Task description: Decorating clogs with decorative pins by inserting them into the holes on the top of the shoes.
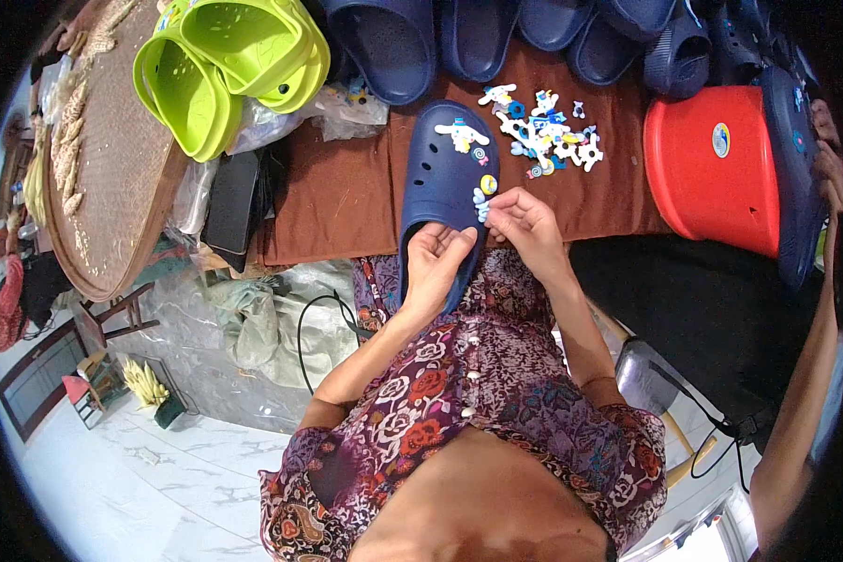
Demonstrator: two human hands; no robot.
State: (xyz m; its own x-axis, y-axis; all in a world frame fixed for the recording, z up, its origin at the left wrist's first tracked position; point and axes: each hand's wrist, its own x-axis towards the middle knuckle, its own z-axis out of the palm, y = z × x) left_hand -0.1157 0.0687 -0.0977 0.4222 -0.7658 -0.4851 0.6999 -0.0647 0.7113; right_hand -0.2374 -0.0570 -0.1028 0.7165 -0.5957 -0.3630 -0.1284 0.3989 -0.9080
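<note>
A navy clog [431, 192] with holes in its upper lies toe-away at the table's near edge, its heel end over my lap. My left hand [436, 267] grips it by the opening, fingers inside and thumb on the rim. My right hand [529, 227] pinches at a light blue charm [481, 204] on the clog's right side. Further up the upper sit a white character charm [462, 136], a small swirl charm [480, 155] and a round yellow charm [487, 184]. Just beyond my right hand lies a loose pile of white, blue and yellow charms [551, 131].
Lime green clogs [187, 89] stand at the far left on plastic bags, above a dark phone-like slab [231, 201]. Several navy clogs [384, 47] line the back. At right are a red tub [698, 164] and another person's hand [829, 164] by a navy clog [790, 187].
</note>
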